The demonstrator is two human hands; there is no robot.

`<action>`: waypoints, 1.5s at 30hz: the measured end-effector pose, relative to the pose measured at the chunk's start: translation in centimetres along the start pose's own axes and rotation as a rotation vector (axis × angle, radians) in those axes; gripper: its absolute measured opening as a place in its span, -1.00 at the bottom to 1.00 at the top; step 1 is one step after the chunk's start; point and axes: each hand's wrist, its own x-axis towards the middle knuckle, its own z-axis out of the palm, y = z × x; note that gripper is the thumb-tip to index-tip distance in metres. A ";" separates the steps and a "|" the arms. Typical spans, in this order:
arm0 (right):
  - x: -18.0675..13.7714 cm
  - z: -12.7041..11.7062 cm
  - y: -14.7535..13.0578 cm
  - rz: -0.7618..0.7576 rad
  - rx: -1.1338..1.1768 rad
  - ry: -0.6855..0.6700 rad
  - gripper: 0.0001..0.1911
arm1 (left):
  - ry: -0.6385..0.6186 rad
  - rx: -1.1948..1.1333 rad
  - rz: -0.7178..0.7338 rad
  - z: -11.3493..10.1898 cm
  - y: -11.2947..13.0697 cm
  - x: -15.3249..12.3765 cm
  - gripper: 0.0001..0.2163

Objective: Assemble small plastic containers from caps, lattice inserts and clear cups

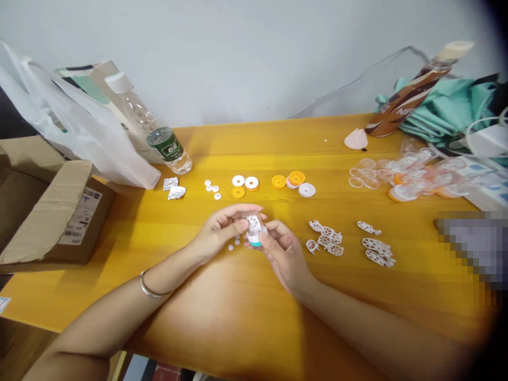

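Between my two hands is a small clear plastic capsule [254, 228] with a white-and-teal base and a white openwork piece inside. My left hand [223, 228] grips its upper left side, thumb in front. My right hand [284, 254] pinches the lower right side near the base. Small white round pieces [230, 247] lie on the table beside my left fingers. Farther back sit white and orange discs [238, 192], more orange and white round caps [297, 178] and several small white pegs [215, 188]. White carriage-shaped plastic pieces [326, 238] rest right of my right hand.
An open cardboard box [79, 222], a white plastic bag [103, 137] and a water bottle [169, 145] stand left. Crumpled foil [177, 192] lies nearby. On the right are clear plastic parts [413, 169], a tilted brown bottle [413, 98] and more white openwork pieces [377, 248].
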 end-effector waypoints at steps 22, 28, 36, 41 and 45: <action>0.1 0.1 -0.3 0.189 0.326 -0.101 -0.89 | -0.013 0.041 0.084 -0.1 -0.3 -0.1 -0.65; 0.1 0.1 -0.3 0.202 0.322 -0.107 -0.85 | -0.067 -0.077 0.067 0.1 -0.4 -0.1 -0.57; 0.2 0.2 -0.3 0.205 0.340 -0.106 -0.84 | 0.005 -0.090 0.059 0.7 -0.5 -0.2 -0.60; 0.2 0.0 -0.1 0.217 0.349 -0.100 -0.86 | 0.057 -0.064 0.120 0.7 -0.4 -0.2 -0.55; 0.2 -0.2 -0.1 0.223 0.343 -0.112 -0.84 | 0.047 -0.142 0.078 0.7 -0.3 -0.1 -0.51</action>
